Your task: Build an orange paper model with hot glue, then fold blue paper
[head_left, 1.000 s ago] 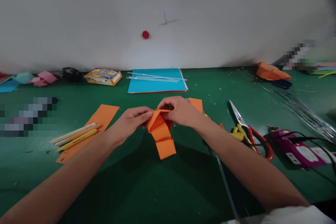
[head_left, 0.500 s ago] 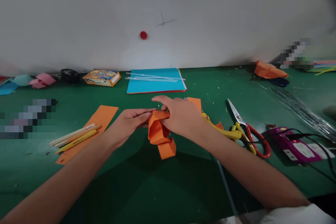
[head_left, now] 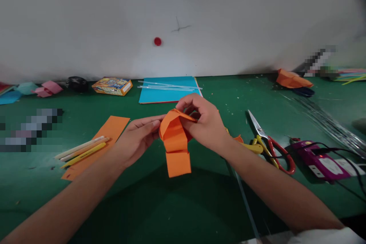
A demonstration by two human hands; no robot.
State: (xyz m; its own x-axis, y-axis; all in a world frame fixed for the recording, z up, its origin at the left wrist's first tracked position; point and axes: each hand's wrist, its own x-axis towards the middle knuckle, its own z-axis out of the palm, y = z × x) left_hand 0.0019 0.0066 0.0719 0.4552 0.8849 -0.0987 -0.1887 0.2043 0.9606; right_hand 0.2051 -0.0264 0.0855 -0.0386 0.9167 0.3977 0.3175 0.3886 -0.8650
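Observation:
A folded orange paper piece (head_left: pixel 175 143) is held up over the green table (head_left: pixel 160 206), curled over at the top with a flat end hanging down. My right hand (head_left: pixel 204 122) grips its top right, fingers curled around the fold. From the left, my left hand (head_left: pixel 138 135) presses its fingertips against the paper's left edge. A loose orange paper strip (head_left: pixel 110 131) lies to the left, with three thin sticks (head_left: pixel 81 149) resting across it.
Red-and-yellow scissors (head_left: pixel 270 141) and a purple glue gun (head_left: pixel 320 160) with a black cord lie to the right. At the back are a blue paper stack (head_left: pixel 168 93) with clear sticks, a small printed box (head_left: pixel 113 85), pink and teal paper shapes (head_left: pixel 47 87) and an orange folded shape (head_left: pixel 291 79).
The orange paper was lifted off the table and curled over at the top. My right hand rose and closed around the fold; my left hand stayed at its left edge.

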